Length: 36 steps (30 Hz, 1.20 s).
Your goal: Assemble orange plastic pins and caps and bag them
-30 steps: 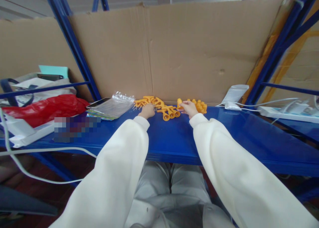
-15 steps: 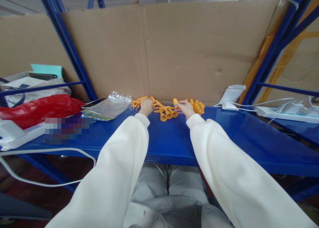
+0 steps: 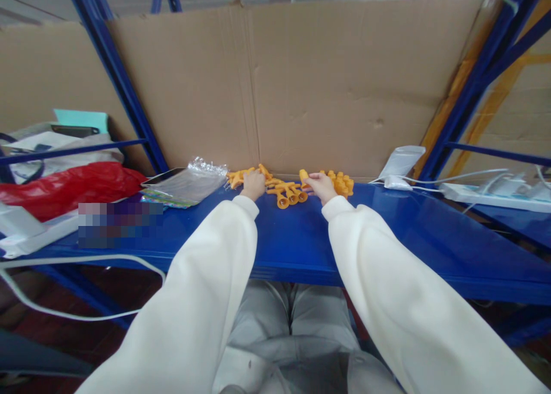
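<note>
Fingers (image 3: pixel 317 177) at right pinch an orange piece (image 3: pixel 303 174).

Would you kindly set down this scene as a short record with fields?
Left hand: at a yellow pile, grip hidden
Right hand: pinching a yellow cup-shaped piece
Between hands: three yellow horns, openings facing the person
Beside right hand: yellow cluster
Surface: blue shelf
Behind: cardboard

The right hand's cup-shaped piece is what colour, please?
The cup-shaped piece is yellow-orange in the head view.
</note>
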{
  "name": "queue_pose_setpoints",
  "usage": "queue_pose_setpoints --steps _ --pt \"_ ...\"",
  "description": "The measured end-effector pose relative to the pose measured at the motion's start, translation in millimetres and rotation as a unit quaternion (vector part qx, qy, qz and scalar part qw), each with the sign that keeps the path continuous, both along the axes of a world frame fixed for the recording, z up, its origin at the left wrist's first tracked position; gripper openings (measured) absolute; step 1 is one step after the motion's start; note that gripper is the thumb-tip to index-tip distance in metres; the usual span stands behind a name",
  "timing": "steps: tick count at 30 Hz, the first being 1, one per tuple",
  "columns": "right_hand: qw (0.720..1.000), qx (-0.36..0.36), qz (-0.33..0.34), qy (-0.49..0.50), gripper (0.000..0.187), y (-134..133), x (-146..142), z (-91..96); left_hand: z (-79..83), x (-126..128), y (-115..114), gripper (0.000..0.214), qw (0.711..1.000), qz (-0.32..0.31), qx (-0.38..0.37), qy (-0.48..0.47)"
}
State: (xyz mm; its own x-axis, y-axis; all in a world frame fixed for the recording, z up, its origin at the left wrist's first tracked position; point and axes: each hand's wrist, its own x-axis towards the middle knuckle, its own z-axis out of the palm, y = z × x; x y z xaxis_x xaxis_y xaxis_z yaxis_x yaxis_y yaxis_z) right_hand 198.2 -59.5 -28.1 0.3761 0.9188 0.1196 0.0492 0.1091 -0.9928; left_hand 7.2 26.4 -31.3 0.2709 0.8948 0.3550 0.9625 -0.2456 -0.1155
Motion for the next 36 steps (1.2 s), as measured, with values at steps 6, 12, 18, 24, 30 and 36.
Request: queue_pose_setpoints --steps 6,12,18,24,30,36 --pt "1.0 0.0 -0.001 0.002 0.021 0 0 -0.6 -8.2 -4 9 0.045 1.0 -0.004 0.004 -0.021" --pt "1.0 0.001 0.005 -0.006 0.019 -1 1 -1.2 -10.3 -7 10 0.042 1.0 -0.016 -0.007 -0.011" --pt "1.0 0.002 0.002 -0.009 0.021 3 2 -3.1 -12.4 -8 11 0.036 0.999 -0.018 0.01 -0.043" --pt "1.0 0.006 -0.001 -0.005 0.021 1 1 -2.0 -11.3 -6 19 0.025 0.978 -0.024 0.066 -0.199" --pt "1.0 0.004 0.006 -0.012 0.021 -5 -1 2.7 -15.1 -2 30 0.015 0.928 -0.034 0.065 -0.364" --pt "1.0 0.004 0.004 -0.012 0.022 -3 0 1.1 -18.5 -3 36 0.011 0.857 -0.085 0.056 -0.504"
